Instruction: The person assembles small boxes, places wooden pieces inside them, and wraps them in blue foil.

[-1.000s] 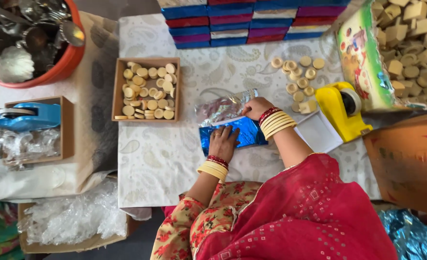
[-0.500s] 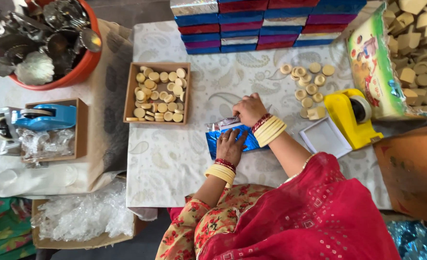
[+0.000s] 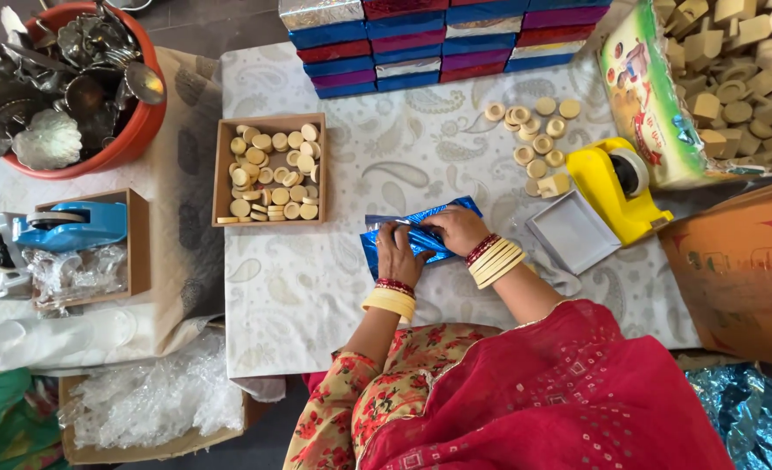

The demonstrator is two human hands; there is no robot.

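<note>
In the head view, a small package in shiny blue foil is pressed flat against the paisley-printed tablecloth, just in front of the person. The left hand is laid over its left half and the right hand over its right half, the fingers of both closed down on the foil and nearly meeting at the middle. For a neat fold, the foil would best be kept taut under both palms and the crease pushed flat before any hand is lifted; the yellow tape dispenser is near the right hand, with an open grey box between. A wooden tray of pale round discs is set left of the package, loose discs lie beyond it, and stacked foil-wrapped boxes are lined along the far edge. A red bowl of metal pieces and a blue tape dispenser are kept well apart on the left
</note>
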